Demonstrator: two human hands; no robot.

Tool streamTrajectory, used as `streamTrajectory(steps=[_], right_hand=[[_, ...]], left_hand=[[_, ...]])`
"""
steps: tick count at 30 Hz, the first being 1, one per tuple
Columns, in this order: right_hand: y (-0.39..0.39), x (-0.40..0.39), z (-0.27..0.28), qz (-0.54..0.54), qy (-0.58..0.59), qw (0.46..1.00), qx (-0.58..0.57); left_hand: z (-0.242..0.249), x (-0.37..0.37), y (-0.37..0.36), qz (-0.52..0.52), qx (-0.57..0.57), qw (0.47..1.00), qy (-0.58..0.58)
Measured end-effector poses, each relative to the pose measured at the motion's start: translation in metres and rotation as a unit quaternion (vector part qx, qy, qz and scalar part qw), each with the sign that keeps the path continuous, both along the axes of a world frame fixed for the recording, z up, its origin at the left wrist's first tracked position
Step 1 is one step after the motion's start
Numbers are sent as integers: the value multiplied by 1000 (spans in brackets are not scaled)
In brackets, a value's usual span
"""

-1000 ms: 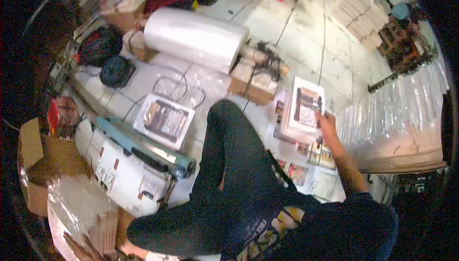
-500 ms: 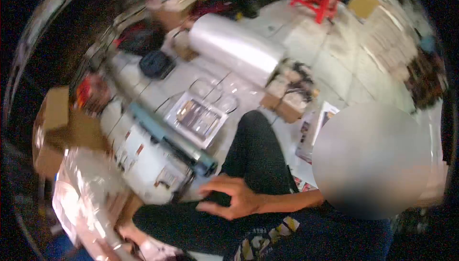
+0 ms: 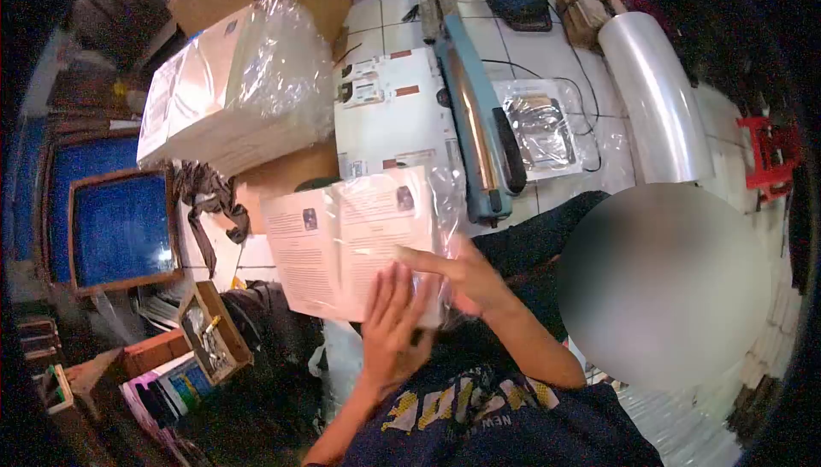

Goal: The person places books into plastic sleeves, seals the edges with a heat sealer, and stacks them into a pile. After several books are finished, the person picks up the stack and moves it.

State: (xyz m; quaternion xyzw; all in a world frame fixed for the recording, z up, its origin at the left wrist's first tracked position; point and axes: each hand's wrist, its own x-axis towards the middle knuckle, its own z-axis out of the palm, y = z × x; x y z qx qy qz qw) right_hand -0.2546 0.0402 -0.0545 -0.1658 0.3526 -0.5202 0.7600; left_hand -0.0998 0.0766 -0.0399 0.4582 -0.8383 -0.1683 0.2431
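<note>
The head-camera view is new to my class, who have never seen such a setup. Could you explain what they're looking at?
There is no machine arm here: these are a person's bare hands. One camera, worn on the head, looks forward and down, and its wide view curves the edges.

The left hand rests its fingers on printed pages with clear plastic along one side. The right hand is at that side; its grip underneath is hidden.

On the tiled floor beyond are a long blue-grey tool, a plastic-wrapped pack and a large shiny roll. A blurred disc hides part of the scene.
</note>
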Motion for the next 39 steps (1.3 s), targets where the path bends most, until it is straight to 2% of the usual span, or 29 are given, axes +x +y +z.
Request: streamTrajectory(steps=[1, 2, 3, 4, 6, 7, 8, 9, 10, 11, 12, 14, 15, 18, 23, 25, 26, 28, 29, 30, 31, 32, 33, 35, 36, 37, 39], right_hand=[[-2, 0, -12, 7, 0, 1000, 2], [-3, -3, -34, -2, 54, 998, 18], [-6, -6, -43, -11, 108, 994, 32], [-5, -10, -45, -12, 68, 997, 37], [-6, -17, -55, -1, 51, 998, 46], [-7, -20, -60, 5, 37, 998, 49], [-8, -24, -67, 13, 21, 998, 63], [-9, -25, -73, 12, 20, 998, 60], [-9, -26, -79, 18, 3, 998, 61], [-9, -28, -83, 22, -13, 998, 64], [-6, -31, -85, 15, -13, 998, 67], [-2, -36, -88, 8, -14, 997, 80], [3, -41, -89, 5, -12, 996, 84], [18, -56, -83, -20, -11, 999, 45], [48, -76, -95, -52, -87, 994, 50], [57, -83, -96, -74, 5, 994, 76], [62, -88, -96, -80, 7, 994, 78], [71, -98, -92, -91, 130, 985, 74], [73, -101, -86, -95, 135, 983, 76], [76, -104, -78, -119, 140, 979, 83], [78, -106, -73, -140, 145, 975, 89], [83, -113, -81, -153, 232, 952, 130], [81, -121, -77, -145, 237, 952, 127], [73, -141, -62, -185, 253, 941, 129], [67, -153, -58, -191, 275, 934, 125], [58, -166, -64, -205, 322, 919, 96], [26, -192, -58, -162, 385, 902, 113]], left_hand=[[6, -1, -2, -68, 69, 995, -28], [6, 10, -7, -83, 72, 994, -13], [-1, 26, -10, -21, 57, 998, 30], [-10, 41, -24, 57, -47, 996, 56], [-11, 64, -56, 294, -79, 945, 120], [-35, 93, -65, 363, 39, 912, 187], [-56, 119, -77, 421, 155, 858, 251], [-70, 152, -81, 360, 323, 835, 262], [-88, 157, -76, 314, 376, 732, 473], [-90, 153, -74, 249, 410, 584, 655], [-88, 154, -69, 246, 417, 585, 651], [-74, 147, -62, 218, 395, 772, 447], [-58, 137, -59, 218, 400, 770, 446], [0, 105, -64, 191, 348, 834, 383], [35, 82, -81, 135, 371, 815, 424], [34, 71, -90, 180, 382, 825, 376], [26, 70, -95, 169, 397, 821, 373], [12, 64, -101, 146, 413, 818, 372], [8, 60, -105, 130, 423, 815, 374], [4, 52, -107, 101, 462, 785, 400], [-1, 46, -110, 103, 464, 781, 404], [-10, 41, -114, 88, 484, 773, 401], [-17, 35, -120, 72, 501, 765, 399], [-25, 17, -131, 43, 503, 769, 392], [-44, 13, -142, 45, 506, 787, 349], [-59, 6, -151, 46, 503, 786, 356], [-74, -19, -166, 77, 503, 792, 336]])
